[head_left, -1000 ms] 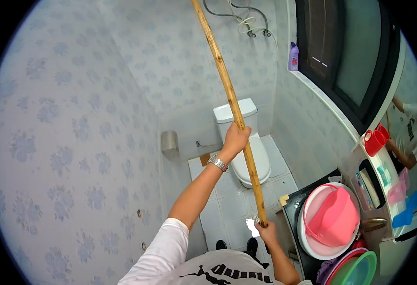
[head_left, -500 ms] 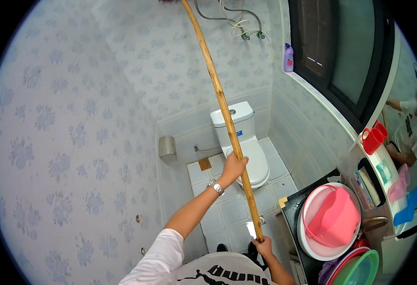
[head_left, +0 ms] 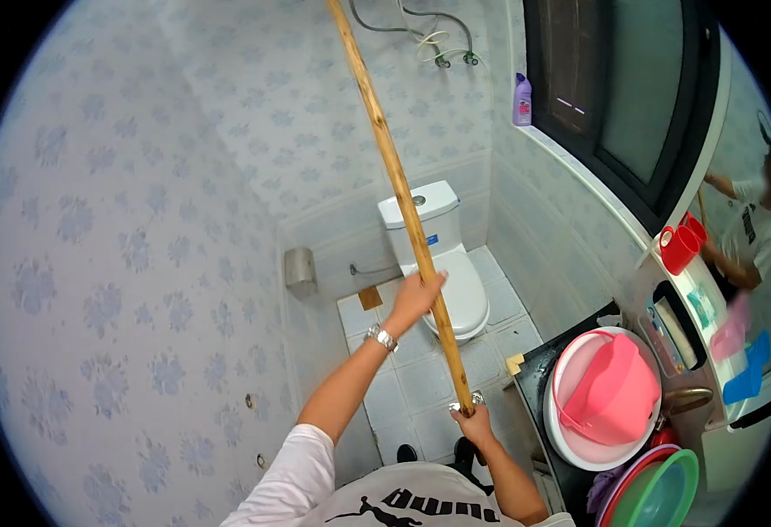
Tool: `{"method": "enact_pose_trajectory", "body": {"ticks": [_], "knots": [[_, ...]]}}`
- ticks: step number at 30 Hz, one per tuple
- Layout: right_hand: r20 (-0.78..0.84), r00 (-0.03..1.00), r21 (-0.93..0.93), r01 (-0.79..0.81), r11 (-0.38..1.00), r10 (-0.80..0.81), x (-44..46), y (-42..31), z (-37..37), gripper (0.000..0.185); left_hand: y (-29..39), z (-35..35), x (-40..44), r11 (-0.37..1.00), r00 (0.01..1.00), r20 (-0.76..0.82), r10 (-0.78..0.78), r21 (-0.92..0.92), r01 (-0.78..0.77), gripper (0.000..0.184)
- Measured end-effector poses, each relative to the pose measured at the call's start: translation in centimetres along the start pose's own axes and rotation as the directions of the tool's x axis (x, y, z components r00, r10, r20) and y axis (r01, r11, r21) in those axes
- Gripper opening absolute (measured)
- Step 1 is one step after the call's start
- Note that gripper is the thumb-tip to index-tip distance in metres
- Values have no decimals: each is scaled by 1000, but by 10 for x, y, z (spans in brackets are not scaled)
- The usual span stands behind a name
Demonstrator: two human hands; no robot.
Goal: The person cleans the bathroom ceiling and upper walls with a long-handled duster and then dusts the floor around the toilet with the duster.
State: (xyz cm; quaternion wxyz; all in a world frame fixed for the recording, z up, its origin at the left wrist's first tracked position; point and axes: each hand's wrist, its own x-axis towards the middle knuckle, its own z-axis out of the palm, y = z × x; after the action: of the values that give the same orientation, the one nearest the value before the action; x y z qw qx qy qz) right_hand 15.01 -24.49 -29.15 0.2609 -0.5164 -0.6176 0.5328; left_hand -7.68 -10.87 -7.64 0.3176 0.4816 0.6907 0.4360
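The left hand (head_left: 415, 299) is closed around the wooden pole (head_left: 388, 145), at the left edge of the toilet (head_left: 463, 294) as seen here. The right hand (head_left: 474, 424) is wrapped around its lower end, below the toilet, and the pole crosses slantwise before the toilet and continues upward past it
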Motion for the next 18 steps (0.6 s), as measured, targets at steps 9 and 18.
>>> {"method": "enact_pose_trajectory", "body": {"ticks": [9, 18], "knots": [[123, 874, -76, -464, 883, 470, -124, 118, -41, 19, -75, 44, -55, 1000, 998, 60, -31, 0, 31, 42], [-23, 789, -249, -599, 761, 614, -192, 149, -59, 23, -130, 90, -80, 854, 877, 224, -425, -220, 471, 29]]}}
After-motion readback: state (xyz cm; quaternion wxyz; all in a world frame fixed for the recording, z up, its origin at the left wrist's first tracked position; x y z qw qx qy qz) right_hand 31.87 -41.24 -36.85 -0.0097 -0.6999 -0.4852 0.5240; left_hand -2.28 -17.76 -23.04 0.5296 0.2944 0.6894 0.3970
